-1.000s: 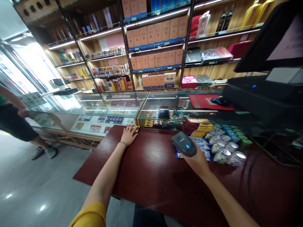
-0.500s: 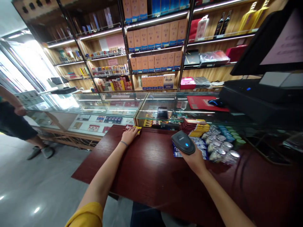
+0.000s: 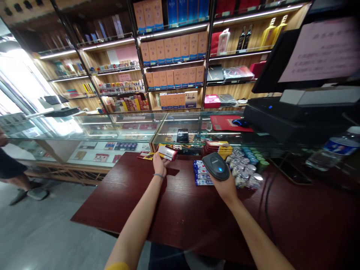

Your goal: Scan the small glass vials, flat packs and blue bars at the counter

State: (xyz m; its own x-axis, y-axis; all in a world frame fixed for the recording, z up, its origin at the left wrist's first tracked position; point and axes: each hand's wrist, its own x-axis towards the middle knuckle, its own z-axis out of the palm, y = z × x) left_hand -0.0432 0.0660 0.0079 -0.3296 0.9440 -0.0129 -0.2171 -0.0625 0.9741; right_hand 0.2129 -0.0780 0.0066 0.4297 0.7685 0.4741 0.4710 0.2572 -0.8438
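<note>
My left hand [image 3: 159, 162] is closed around a small yellow and red packet [image 3: 167, 152], held just above the far edge of the dark red wooden counter [image 3: 174, 210]. More flat packets [image 3: 144, 155] of the same kind lie on the counter beside it. My right hand [image 3: 225, 186] grips a black handheld barcode scanner [image 3: 216, 166] with a blue light on it. The scanner hovers over blue wrapped packs [image 3: 201, 173] and beside a cluster of silver-lidded jars [image 3: 244, 173].
A stack of red and yellow boxes [image 3: 217, 147] and green-lidded tins [image 3: 253, 156] sit behind the jars. A black register with monitor [image 3: 303, 75] stands at right, a water bottle [image 3: 332, 150] near it. Glass display cases [image 3: 135, 129] and stocked shelves lie beyond. A person's legs [image 3: 14, 176] are at far left.
My left hand went from lying flat on the counter to lifting a yellow and red packet off it. The right hand with the scanner stayed over the blue packs; the view shifted right.
</note>
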